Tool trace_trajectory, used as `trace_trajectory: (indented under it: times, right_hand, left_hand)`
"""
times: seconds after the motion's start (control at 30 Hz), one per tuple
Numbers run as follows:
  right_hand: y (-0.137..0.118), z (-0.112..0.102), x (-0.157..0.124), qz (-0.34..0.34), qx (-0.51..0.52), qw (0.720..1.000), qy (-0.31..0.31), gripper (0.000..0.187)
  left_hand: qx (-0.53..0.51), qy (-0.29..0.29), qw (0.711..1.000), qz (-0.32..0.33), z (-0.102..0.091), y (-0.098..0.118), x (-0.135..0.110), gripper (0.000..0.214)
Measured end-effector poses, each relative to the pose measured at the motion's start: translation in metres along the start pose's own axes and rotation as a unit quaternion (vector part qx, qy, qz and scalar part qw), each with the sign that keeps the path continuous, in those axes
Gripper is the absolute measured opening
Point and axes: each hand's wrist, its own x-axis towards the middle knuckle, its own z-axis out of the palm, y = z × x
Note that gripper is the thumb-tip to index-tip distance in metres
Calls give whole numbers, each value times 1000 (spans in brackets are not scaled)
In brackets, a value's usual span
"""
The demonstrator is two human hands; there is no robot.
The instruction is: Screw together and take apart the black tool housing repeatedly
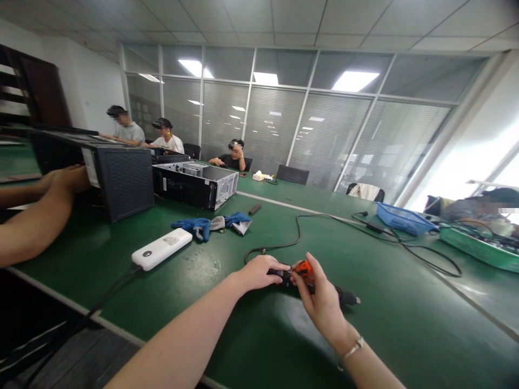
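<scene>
Pinching an orange piece [304,267] btwn thumb & fingertips, the R hand [318,292] was closed on it, just above a dark, long tool [344,296]. L hand [261,272] had thumb & fingers clamped on the tool's L end; both hands were close tog., nr the front of the green worktop [405,329]. Tool lay on the worktop under the hands, its metal tip [357,300] sticking out to the R. Exact fit of orange piece vs. tool: couldn't tell, fingers hid it. Black cable [299,229] ran from nr the L hand up & across to the R, twd a blue basket [405,220]; green basket [482,248] sat beyond. To the L: white box [162,249] w/ a cord, blue-grey gloves [198,227] just behind it, black PC case [127,183] on the worktop, open case [188,186] beside it. Co-worker's arms [32,227] reached into the black PC case; more people sat farther back.
</scene>
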Motion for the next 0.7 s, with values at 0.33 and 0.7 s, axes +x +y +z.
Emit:
trace_trajectory:
  times: [0.33,0.7]
  right_hand:
    - [-19,-9,10,-90,-34,994,60,50]
    - [-17,-9,6,-104,-15,992,73,56]
  left_hand:
    - [-9,-2,1000,3,-1,1,1,43]
    - [-8,-9,1000,-2,-7,8,0,45]
